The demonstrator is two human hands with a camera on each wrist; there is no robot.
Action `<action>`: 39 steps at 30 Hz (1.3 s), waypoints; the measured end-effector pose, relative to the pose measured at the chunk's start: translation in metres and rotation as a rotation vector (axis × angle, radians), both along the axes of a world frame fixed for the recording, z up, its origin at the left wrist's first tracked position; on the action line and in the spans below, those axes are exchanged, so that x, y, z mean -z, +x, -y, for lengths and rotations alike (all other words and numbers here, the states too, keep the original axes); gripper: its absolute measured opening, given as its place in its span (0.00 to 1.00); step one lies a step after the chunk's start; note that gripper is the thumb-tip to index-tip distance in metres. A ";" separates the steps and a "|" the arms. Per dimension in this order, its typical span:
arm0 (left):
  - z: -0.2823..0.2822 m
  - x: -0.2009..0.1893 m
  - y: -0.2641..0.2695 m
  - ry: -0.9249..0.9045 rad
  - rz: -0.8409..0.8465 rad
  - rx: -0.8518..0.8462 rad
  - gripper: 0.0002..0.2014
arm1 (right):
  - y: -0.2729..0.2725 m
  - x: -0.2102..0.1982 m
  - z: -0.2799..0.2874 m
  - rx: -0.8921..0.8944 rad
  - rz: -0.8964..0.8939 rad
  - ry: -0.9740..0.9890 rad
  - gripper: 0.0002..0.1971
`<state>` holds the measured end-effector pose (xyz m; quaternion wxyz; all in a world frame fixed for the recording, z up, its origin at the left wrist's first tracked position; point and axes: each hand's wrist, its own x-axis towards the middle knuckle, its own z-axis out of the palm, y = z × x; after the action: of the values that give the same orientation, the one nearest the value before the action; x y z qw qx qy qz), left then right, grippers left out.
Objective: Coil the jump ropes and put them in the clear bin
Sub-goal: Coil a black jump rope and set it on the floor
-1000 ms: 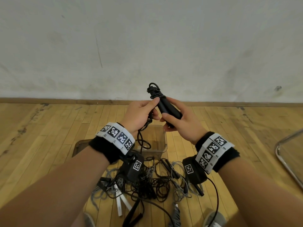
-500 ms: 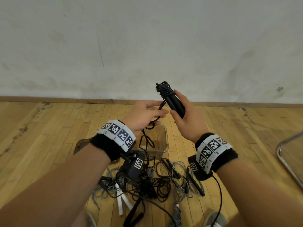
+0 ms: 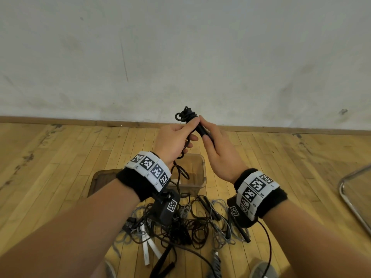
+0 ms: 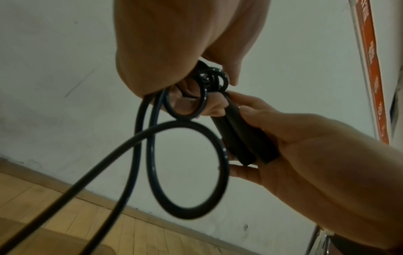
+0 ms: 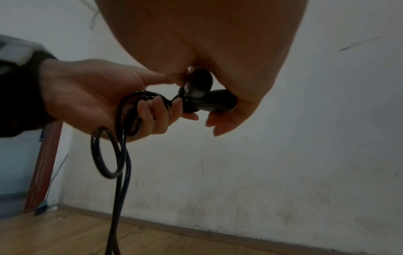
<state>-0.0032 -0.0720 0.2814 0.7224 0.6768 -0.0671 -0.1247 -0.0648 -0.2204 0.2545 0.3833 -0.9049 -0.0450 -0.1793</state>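
My right hand [image 3: 216,151] grips the two black handles [image 3: 201,128] of a black jump rope, held side by side and tilted up to the left. Part of the cord is wound in a small bundle [image 3: 185,115] at the handles' top. My left hand [image 3: 176,139] pinches the cord against the handles just below that bundle, and loose loops [image 4: 187,169] hang from its fingers. In the right wrist view the cord [image 5: 109,155] trails down toward the floor. The clear bin [image 3: 202,173] stands on the floor under my hands.
A tangled pile of black and grey jump ropes [image 3: 190,227] lies on the wooden floor in front of the bin. A brown tray [image 3: 100,179] sits left of the bin. A metal frame [image 3: 349,189] stands at the right. The wall is close behind.
My left hand swung away from the handles with the cord, then came back up to their top. The handles tipped from right-leaning back to the left.
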 end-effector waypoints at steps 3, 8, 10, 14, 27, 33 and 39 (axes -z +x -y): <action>0.000 -0.002 0.002 -0.021 0.018 -0.002 0.17 | -0.003 -0.008 0.001 -0.049 0.001 0.189 0.28; -0.001 -0.007 0.000 -0.086 -0.017 0.103 0.17 | -0.007 -0.018 -0.001 -0.040 -0.116 0.656 0.28; 0.000 -0.008 -0.002 -0.050 -0.001 0.130 0.17 | -0.008 -0.019 -0.003 -0.059 -0.154 0.709 0.24; -0.007 -0.009 -0.004 0.019 0.026 0.196 0.09 | -0.004 -0.023 0.011 0.048 -0.056 0.675 0.27; -0.003 -0.005 -0.008 0.130 0.109 0.295 0.12 | -0.007 -0.019 0.035 0.232 -0.094 0.117 0.38; -0.003 -0.013 -0.006 -0.063 -0.209 0.256 0.15 | -0.007 -0.017 0.032 0.233 -0.067 -0.013 0.35; 0.000 -0.007 -0.005 0.079 -0.273 0.431 0.11 | -0.006 -0.010 0.028 0.195 -0.032 -0.040 0.35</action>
<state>-0.0085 -0.0718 0.2885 0.6547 0.6513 -0.1069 -0.3685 -0.0703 -0.2480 0.2640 0.3464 -0.9153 0.0457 -0.2005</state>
